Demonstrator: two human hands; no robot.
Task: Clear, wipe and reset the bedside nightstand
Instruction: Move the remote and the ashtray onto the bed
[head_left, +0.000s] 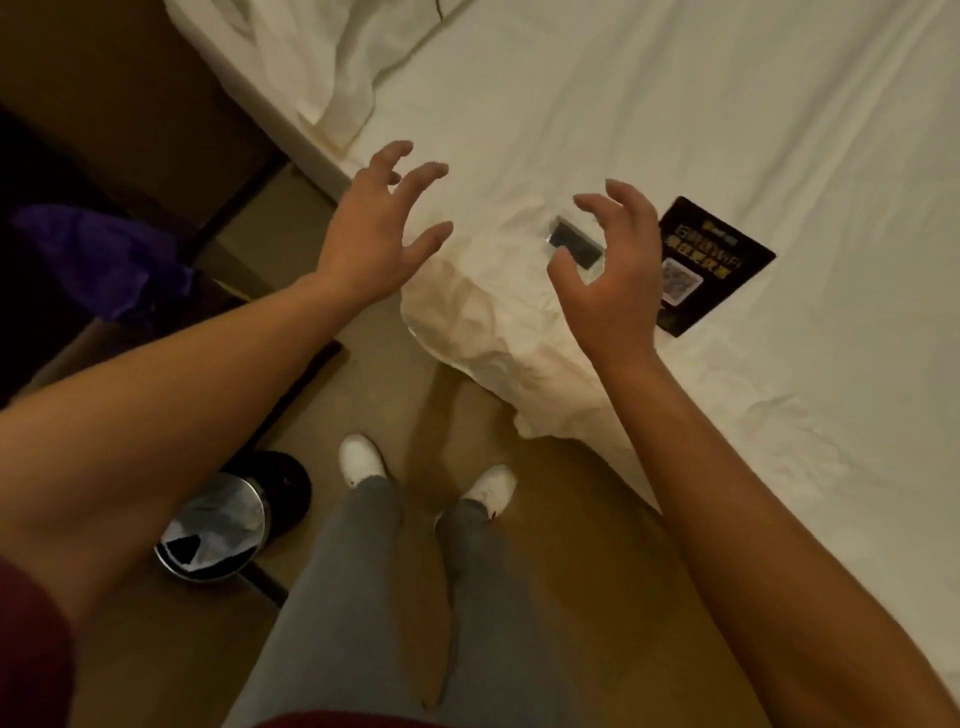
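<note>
Both my hands hover over the corner of a bed with a white sheet (675, 130). My left hand (379, 234) is open, fingers spread and curled, above the bed's edge. My right hand (613, 270) is open too, fingers curled, just above a small dark rectangular object (571, 241) lying on the sheet. Right of that hand lies a black card with yellow print and a QR code (711, 260). Neither hand holds anything. The nightstand's dark brown top (119, 104) shows at the upper left.
A purple cloth (104, 254) lies at the left in the dark. A metal waste bin (213, 530) with a liner stands on the tan floor by my left foot. My legs in grey trousers and white shoes stand between bin and bed.
</note>
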